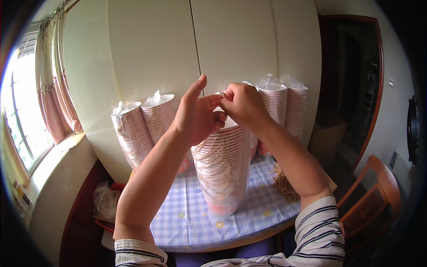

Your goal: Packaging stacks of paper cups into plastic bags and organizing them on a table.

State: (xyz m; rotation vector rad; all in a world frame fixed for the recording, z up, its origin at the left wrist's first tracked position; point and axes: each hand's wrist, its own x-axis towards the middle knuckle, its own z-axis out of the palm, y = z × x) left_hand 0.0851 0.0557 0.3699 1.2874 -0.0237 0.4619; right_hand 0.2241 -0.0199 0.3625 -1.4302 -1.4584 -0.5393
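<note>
In front of me a tall stack of nested white paper tubs [222, 169] stands upright on the table, wrapped in clear plastic. Tan strings run in loops down its left side. Above its top, both hands meet. My left hand [195, 115] has its thumb stretched up and its index finger reaching to the other hand, while its lower fingers bend. My right hand [244, 104] is closed in a pinch by that index fingertip. What the pinch holds, if anything, is too small and hidden to name. The stack's rim is partly behind the hands.
More plastic-wrapped tub stacks stand at the back, including one far left [132, 131] and one far right [296, 109]. A heap of tan strings [287, 184] lies on the right of the blue checked tablecloth [178, 227]. A wooden chair [373, 200] stands right.
</note>
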